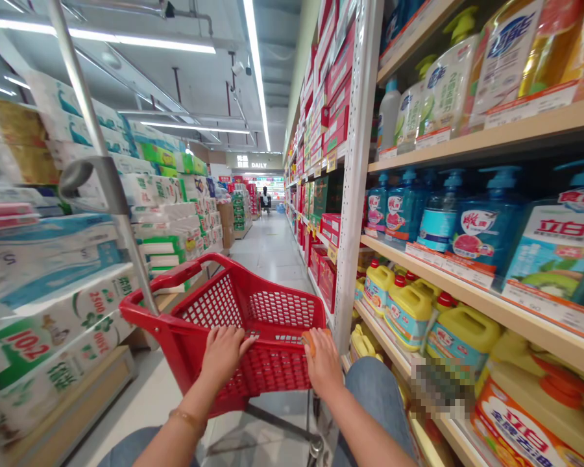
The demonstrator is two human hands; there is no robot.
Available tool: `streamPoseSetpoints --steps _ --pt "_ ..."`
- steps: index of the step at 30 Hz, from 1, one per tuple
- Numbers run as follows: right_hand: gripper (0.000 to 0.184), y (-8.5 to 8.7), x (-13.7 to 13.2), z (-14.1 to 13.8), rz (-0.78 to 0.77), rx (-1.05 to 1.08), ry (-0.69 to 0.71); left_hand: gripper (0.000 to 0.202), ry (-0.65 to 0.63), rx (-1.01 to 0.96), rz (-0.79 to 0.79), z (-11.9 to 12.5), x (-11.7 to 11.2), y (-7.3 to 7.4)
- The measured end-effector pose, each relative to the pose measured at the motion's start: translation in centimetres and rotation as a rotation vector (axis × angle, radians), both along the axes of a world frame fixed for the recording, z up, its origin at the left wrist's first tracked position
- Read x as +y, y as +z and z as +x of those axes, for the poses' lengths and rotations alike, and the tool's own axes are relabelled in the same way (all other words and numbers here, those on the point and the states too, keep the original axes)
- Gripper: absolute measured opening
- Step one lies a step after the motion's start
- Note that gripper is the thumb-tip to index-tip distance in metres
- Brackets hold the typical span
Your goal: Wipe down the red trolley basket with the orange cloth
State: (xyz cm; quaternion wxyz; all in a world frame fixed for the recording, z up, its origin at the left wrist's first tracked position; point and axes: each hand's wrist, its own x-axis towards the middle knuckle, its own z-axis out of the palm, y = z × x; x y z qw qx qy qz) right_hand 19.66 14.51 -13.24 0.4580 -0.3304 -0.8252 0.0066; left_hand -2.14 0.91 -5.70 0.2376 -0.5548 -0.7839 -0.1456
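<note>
A red plastic shopping basket [253, 305] on a wheeled frame stands in the aisle right in front of me, with nothing visible inside. My left hand [222, 353] rests on its near rim, fingers curled over the edge. My right hand [324, 363] grips the near right corner of the rim, where a small orange thing [309, 340] shows under the fingers. My knees in blue jeans [377, 395] show below the basket.
Shelves on the right hold blue pump bottles [486, 224] and yellow jugs [409, 311]. Stacked tissue packs [53, 324] line the left. A grey metal pole [97, 149] rises by the basket. The tiled aisle [267, 250] runs ahead to a distant person [265, 198].
</note>
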Motion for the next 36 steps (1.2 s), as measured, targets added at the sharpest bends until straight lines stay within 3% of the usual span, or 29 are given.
streamPoseSetpoints --steps 4,7,10,14,18,22,25,29,31,36 --pt "0.043 0.4 -1.3 -2.7 -0.041 0.018 -0.034 0.036 0.044 0.001 0.028 0.9 0.6 -0.6" --pt "0.046 0.6 -2.6 -4.3 0.009 -0.020 0.043 0.036 -0.032 0.015 0.002 1.4 0.7 -0.7" --pt "0.044 0.6 -1.6 -3.6 0.050 -0.035 0.080 0.039 -0.060 0.059 -0.054 -0.3 -0.6 0.2" --pt "0.043 0.3 1.2 -2.1 0.011 0.000 -0.007 0.043 0.059 0.123 -0.056 -2.7 -2.4 1.7" --pt "0.045 0.5 0.9 -4.0 -0.054 0.018 -0.077 0.042 0.118 0.135 -0.074 -1.3 -1.6 1.9" --pt "0.047 1.2 -0.8 -6.0 0.008 -0.045 0.072 0.042 0.050 0.089 -0.070 0.4 -0.9 2.2" --pt "0.047 1.4 0.1 -5.4 0.030 -0.090 0.132 0.045 0.086 0.084 -0.041 -0.1 -2.3 3.4" --pt "0.047 1.9 1.6 -4.9 -0.063 -0.036 0.025 0.045 0.179 0.141 0.011 -1.4 -4.5 4.7" --pt "0.046 2.3 0.6 -6.1 -0.112 -0.017 0.017 0.042 0.171 0.168 -0.016 -1.2 -4.7 4.8" --pt "0.050 3.7 -5.3 -9.7 -0.039 -0.030 0.289 0.039 0.163 0.193 0.029 1.6 -3.6 4.3"
